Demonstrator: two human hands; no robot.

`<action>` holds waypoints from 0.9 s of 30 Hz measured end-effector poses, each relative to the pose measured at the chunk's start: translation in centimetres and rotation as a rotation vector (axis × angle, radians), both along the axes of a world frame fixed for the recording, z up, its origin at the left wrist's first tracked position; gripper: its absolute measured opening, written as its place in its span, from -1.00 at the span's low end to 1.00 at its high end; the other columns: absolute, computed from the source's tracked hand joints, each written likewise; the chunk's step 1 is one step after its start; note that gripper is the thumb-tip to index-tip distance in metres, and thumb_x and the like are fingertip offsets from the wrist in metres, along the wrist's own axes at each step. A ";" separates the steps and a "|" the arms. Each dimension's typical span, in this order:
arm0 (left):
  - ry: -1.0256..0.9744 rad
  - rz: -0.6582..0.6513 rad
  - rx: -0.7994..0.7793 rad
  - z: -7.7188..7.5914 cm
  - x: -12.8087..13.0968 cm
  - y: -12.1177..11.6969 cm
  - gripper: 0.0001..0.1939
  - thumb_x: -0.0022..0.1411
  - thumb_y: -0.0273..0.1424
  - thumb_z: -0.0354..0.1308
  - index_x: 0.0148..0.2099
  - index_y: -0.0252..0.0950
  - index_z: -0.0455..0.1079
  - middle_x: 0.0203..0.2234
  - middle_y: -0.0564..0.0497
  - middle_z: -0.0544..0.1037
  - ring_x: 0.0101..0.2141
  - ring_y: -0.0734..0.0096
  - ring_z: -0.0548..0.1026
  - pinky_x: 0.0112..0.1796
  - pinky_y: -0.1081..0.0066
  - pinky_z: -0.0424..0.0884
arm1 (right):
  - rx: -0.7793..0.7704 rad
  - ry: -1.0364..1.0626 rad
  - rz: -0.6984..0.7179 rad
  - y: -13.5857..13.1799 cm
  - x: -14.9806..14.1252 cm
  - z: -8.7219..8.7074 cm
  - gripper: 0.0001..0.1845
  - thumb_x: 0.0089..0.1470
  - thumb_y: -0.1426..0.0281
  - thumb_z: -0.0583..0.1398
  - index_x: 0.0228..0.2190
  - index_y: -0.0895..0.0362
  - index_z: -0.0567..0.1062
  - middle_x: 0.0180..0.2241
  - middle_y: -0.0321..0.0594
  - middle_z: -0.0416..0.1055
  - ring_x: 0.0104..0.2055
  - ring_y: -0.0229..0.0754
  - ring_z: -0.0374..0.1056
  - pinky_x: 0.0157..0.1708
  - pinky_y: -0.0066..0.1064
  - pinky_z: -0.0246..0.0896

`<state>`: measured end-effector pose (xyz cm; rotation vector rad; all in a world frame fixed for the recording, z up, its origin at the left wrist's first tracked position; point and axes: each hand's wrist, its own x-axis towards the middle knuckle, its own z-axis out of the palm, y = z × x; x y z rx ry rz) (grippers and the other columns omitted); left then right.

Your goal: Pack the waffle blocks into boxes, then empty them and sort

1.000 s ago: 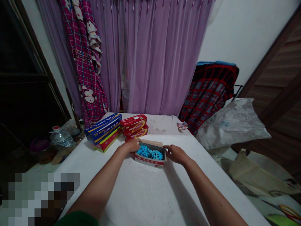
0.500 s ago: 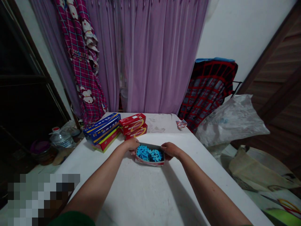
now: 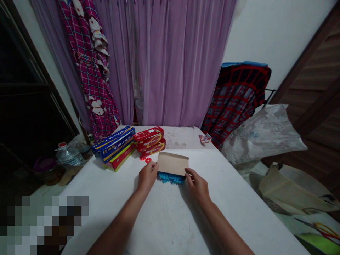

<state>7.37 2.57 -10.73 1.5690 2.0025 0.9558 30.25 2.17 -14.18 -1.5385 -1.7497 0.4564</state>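
A small cardboard box is tipped over in the middle of the white table, with a plain brown panel facing me. Blue notched plastic pieces show in a heap along its near lower edge. My left hand pinches the box's left end, fingers closed on its edge. At the opposite end, my right hand grips the right edge between thumb and fingers. A few red notched discs lie on the table just beyond my left hand.
Two red boxes are stacked at the back. Left of them, a blue box rests on a red and yellow-green box. A crumpled wrapper sits near the far right edge. Purple curtains hang behind the table.
Both hands have tipped the box over, so its brown panel faces me instead of its open top. Blue pieces now show below it. The red discs have come into sight.
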 end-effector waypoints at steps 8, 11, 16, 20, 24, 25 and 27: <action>-0.288 0.087 0.153 0.0 0.3 -0.6 -0.96 0.12 -0.41 0.18 -0.36 -0.21 0.37 -0.25 0.04 0.64 -0.27 0.37 0.60 -0.26 0.45 0.44 | 0.199 0.089 0.000 -0.4 -0.6 -1.0 -0.57 0.16 0.16 0.03 -0.13 0.12 0.54 -0.17 -0.08 0.57 -0.30 -0.14 0.51 -0.34 -0.38 0.45; -0.293 0.094 0.223 1.7 0.3 -0.2 -0.94 0.08 -0.37 0.21 -0.37 -0.21 0.38 -0.31 0.07 0.64 -0.33 0.37 0.60 -0.30 0.46 0.44 | 0.329 0.107 -0.017 0.2 -0.8 0.4 -0.61 0.16 0.19 0.05 -0.16 0.12 0.54 -0.20 -0.12 0.58 -0.34 -0.18 0.51 -0.40 -0.42 0.45; -0.319 0.056 0.279 2.0 -0.2 -2.0 -0.87 0.06 -0.27 0.20 -0.38 -0.21 0.39 -0.32 0.07 0.64 -0.42 0.39 0.59 -0.38 0.47 0.40 | 0.456 0.103 -0.003 -1.7 -0.7 0.9 -0.72 0.18 0.29 0.11 -0.14 0.08 0.53 -0.22 -0.18 0.58 -0.41 -0.26 0.50 -0.45 -0.48 0.45; -0.282 0.074 0.272 2.5 0.0 -0.6 -0.88 0.08 -0.27 0.20 -0.35 -0.20 0.39 -0.38 0.08 0.62 -0.40 0.39 0.58 -0.38 0.48 0.39 | 0.476 0.105 -0.011 -0.4 -0.5 1.9 -0.71 0.18 0.29 0.10 -0.14 0.10 0.53 -0.21 -0.16 0.58 -0.37 -0.24 0.51 -0.45 -0.47 0.44; -0.219 0.055 0.253 3.6 1.3 2.8 -0.92 0.09 -0.35 0.20 -0.36 -0.21 0.39 -0.34 0.08 0.63 -0.37 0.41 0.58 -0.35 0.49 0.38 | 0.425 0.111 -0.060 2.7 0.2 2.8 -0.67 0.15 0.24 0.08 -0.15 0.10 0.52 -0.23 -0.15 0.57 -0.37 -0.22 0.50 -0.43 -0.45 0.43; -0.200 0.044 0.238 3.7 1.7 3.5 -0.93 0.10 -0.36 0.20 -0.36 -0.22 0.39 -0.32 0.08 0.63 -0.37 0.41 0.58 -0.35 0.49 0.37 | 0.404 0.109 -0.075 3.2 0.5 2.7 -0.66 0.14 0.22 0.08 -0.15 0.10 0.51 -0.24 -0.15 0.57 -0.37 -0.21 0.50 -0.43 -0.44 0.42; -0.161 0.023 0.208 3.7 2.7 4.4 -0.94 0.12 -0.37 0.19 -0.35 -0.22 0.39 -0.32 0.08 0.62 -0.36 0.40 0.58 -0.34 0.48 0.36 | 0.352 0.097 -0.105 4.0 1.3 2.1 -0.62 0.10 0.18 0.11 -0.13 0.10 0.50 -0.25 -0.16 0.57 -0.44 -0.22 0.48 -0.43 -0.41 0.41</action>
